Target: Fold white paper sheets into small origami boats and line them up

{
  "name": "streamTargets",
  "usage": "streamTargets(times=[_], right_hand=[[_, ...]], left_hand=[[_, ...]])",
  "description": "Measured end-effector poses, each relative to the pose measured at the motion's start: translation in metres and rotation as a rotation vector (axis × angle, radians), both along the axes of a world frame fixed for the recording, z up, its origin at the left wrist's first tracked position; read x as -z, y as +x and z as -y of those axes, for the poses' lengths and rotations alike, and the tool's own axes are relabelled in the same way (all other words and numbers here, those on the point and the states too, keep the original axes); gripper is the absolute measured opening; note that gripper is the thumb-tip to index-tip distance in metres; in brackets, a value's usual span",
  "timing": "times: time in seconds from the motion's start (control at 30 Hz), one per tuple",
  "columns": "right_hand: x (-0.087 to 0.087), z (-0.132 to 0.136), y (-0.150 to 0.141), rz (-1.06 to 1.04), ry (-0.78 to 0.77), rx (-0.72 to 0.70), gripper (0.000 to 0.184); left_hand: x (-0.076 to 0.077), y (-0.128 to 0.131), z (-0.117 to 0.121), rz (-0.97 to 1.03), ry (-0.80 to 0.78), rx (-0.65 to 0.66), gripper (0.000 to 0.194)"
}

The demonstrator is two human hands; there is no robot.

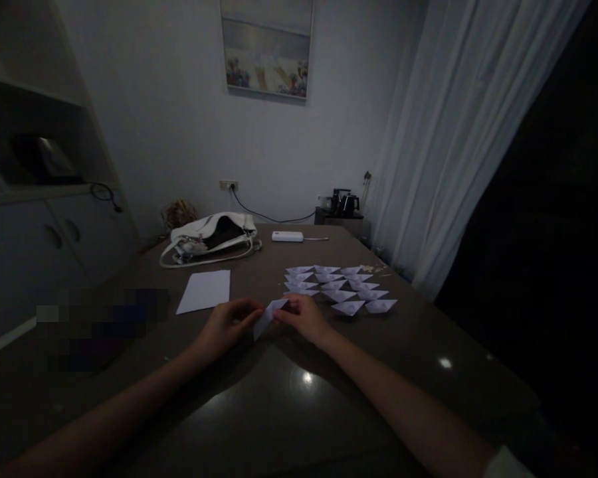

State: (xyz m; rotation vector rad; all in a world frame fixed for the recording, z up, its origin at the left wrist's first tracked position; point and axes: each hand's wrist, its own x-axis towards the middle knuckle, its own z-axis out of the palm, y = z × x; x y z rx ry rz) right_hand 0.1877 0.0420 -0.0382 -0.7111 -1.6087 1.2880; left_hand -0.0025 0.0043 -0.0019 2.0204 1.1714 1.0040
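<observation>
A small folded piece of white paper (266, 321) is held between both hands above the dark table. My left hand (233, 324) pinches its left side between thumb and fingers. On the right edge, my right hand (303, 318) grips it the same way. Several white paper boats (348, 308) stand in rows just beyond and to the right of my right hand. Past my left hand, to the left, lies a stack of white paper sheets (205, 291).
A white handbag (214, 234) rests at the table's far left. Near the far edge lies a white power bank (288, 236) with a short cable. Small scraps (371, 269) lie behind the boats. A black kettle (347, 204) stands beyond the table, beside a white curtain (428, 146).
</observation>
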Motion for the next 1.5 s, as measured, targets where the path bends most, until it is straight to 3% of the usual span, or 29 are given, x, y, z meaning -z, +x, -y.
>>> streamTargets(times=[0.5, 0.8, 1.0, 1.13, 1.27, 1.5], right_hand=[[-0.009, 0.007, -0.001, -0.127, -0.146, -0.048, 0.033], [-0.008, 0.007, 0.001, -0.153, -0.147, -0.092, 0.033], [-0.011, 0.01, 0.0, -0.107, -0.173, -0.094, 0.036], [-0.013, 0.013, -0.001, -0.062, -0.179, -0.068, 0.035], [-0.015, 0.013, -0.002, -0.053, -0.116, -0.047, 0.032], [-0.02, 0.019, 0.001, 0.073, 0.141, -0.054, 0.024]], left_hand=[[0.005, 0.005, 0.003, 0.447, -0.444, 0.146, 0.035], [0.006, 0.007, 0.002, 0.514, -0.505, 0.192, 0.03], [0.011, 0.004, -0.003, 0.413, -0.371, 0.196, 0.03], [0.015, 0.004, -0.005, 0.385, -0.367, 0.262, 0.03], [0.018, 0.005, -0.005, 0.41, -0.432, 0.22, 0.031], [0.015, 0.005, -0.005, 0.485, -0.491, 0.208, 0.037]])
